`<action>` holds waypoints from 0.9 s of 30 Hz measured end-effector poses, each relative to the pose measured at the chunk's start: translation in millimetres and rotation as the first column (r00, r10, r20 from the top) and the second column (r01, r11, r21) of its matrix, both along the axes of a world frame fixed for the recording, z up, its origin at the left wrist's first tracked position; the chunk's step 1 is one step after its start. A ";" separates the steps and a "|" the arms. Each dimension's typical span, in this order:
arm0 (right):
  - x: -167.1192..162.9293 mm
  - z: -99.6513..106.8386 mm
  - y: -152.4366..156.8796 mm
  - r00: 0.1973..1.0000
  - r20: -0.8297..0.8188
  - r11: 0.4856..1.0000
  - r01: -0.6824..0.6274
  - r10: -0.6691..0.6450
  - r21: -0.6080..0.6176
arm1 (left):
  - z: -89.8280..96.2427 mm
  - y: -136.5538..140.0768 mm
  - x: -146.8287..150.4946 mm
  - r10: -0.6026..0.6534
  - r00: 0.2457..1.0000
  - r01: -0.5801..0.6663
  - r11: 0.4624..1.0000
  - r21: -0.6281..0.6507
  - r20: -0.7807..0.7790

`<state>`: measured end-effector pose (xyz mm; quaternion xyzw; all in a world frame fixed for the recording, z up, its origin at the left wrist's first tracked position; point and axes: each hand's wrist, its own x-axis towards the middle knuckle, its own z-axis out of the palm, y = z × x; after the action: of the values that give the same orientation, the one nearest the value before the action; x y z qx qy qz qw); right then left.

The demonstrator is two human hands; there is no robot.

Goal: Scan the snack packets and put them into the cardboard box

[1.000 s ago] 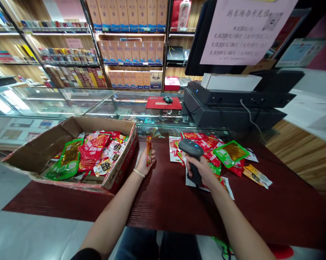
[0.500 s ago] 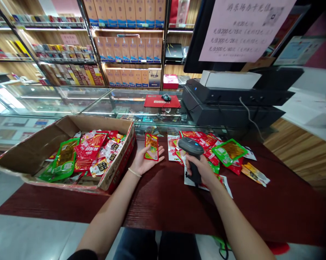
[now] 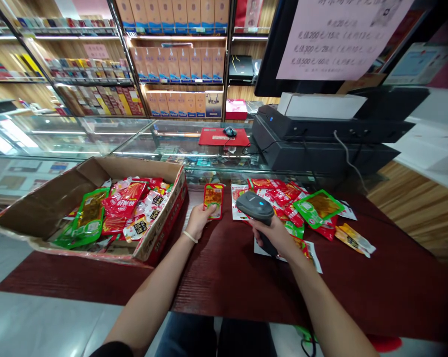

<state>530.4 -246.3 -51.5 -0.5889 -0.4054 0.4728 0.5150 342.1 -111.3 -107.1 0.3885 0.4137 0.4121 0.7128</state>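
Observation:
My left hand (image 3: 199,220) pinches a small red-edged snack packet (image 3: 213,201), its thumb over the front and its fingers behind. The packet is held upright above the dark red counter. Wrapped round the handle of a black barcode scanner (image 3: 256,207) is my right hand (image 3: 275,233). The scanner's head points left, towards the packet but apart from it. Behind and beside the scanner lies a pile of snack packets (image 3: 270,192), mostly red, with a green-edged packet (image 3: 319,208) on the right side.
An open cardboard box (image 3: 157,248) of assorted snack packets stands at the left. An orange packet (image 3: 353,239) lies to the right. Beyond the counter are a glass display case (image 3: 134,139), a red mat with a mouse (image 3: 229,132), and black till equipment (image 3: 320,153).
My left hand has turned and closed from an open palm into a pinch on the snack packet, which now stands more upright. The scanner has swung left towards it.

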 end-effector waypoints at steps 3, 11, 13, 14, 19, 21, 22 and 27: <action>1.0 -3.7 0.5 0.999 0.024 0.999 -0.036 0.036 0.000 | -0.4 1.5 -1.1 -0.018 0.999 0.018 1.000 0.002 -0.037; 0.0 3.2 -0.6 0.999 -0.001 0.999 0.032 -0.032 0.015 | -3.6 2.9 -0.5 -0.015 1.000 0.015 0.999 0.038 0.002; -0.1 5.8 0.0 0.999 -0.014 0.999 0.037 -0.037 0.035 | -0.8 1.9 2.8 0.018 1.000 -0.019 0.993 0.118 0.012; 0.2 6.8 0.3 0.999 -0.023 0.998 0.040 -0.039 0.049 | 2.7 0.7 4.6 0.044 0.999 -0.044 0.985 0.164 0.005; 5.8 9.1 1.0 0.998 -0.036 0.990 0.064 -0.060 0.122 | 54.5 -17.8 1.0 0.178 0.975 -0.097 0.878 0.469 -0.131; 8.8 7.8 1.7 0.996 -0.026 0.989 0.085 -0.083 0.120 | 89.0 -30.4 -13.0 0.218 0.947 -0.016 0.767 0.641 -0.237; 10.0 6.8 2.1 0.995 -0.033 0.988 0.093 -0.089 0.125 | 107.1 -36.4 -23.4 0.243 0.920 0.049 0.707 0.705 -0.307; 11.2 5.5 2.9 0.995 -0.059 0.987 0.090 -0.082 0.136 | 170.5 -41.1 -98.5 0.564 0.687 0.167 0.491 0.855 -0.458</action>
<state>541.6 -243.4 -46.0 -0.5558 -0.3974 0.4366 0.5852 243.6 -152.4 63.5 0.7516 0.4375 0.4679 0.1575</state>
